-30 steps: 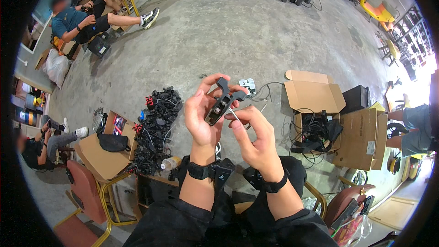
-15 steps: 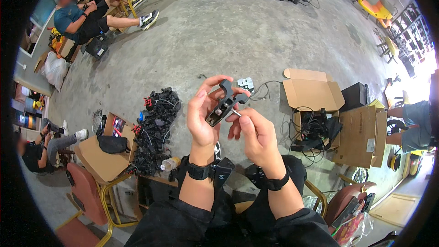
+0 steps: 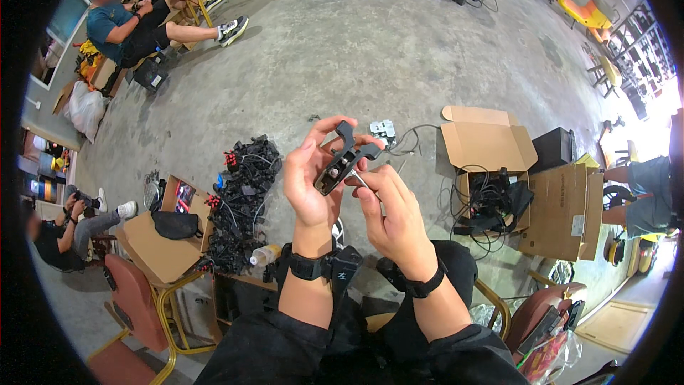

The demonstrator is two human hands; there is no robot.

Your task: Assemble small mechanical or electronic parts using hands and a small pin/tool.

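My left hand [image 3: 307,187] is closed around a black forked part [image 3: 345,158], which is tilted with its two prongs up and away from me. Inside its open lower body, small metal pieces show. My right hand [image 3: 396,219] pinches a thin metal rod [image 3: 361,180] between thumb and fingers. The far end of this rod reaches the side of the black part; whether it enters a hole there, I cannot tell. Both hands are raised above my lap, close together, with a black band on each wrist.
A heap of black parts and cables [image 3: 246,207] lies to the left, beside an open cardboard box [image 3: 160,246] and a bottle [image 3: 265,254]. Rightward stands another open box [image 3: 491,142] with black cables. A grey metal piece [image 3: 383,132] lies on the floor ahead. Other people sit at the left.
The black part and both hands have shifted slightly left. My right hand has turned, its fingers now nearer to the part, and the rod still in the pinch.
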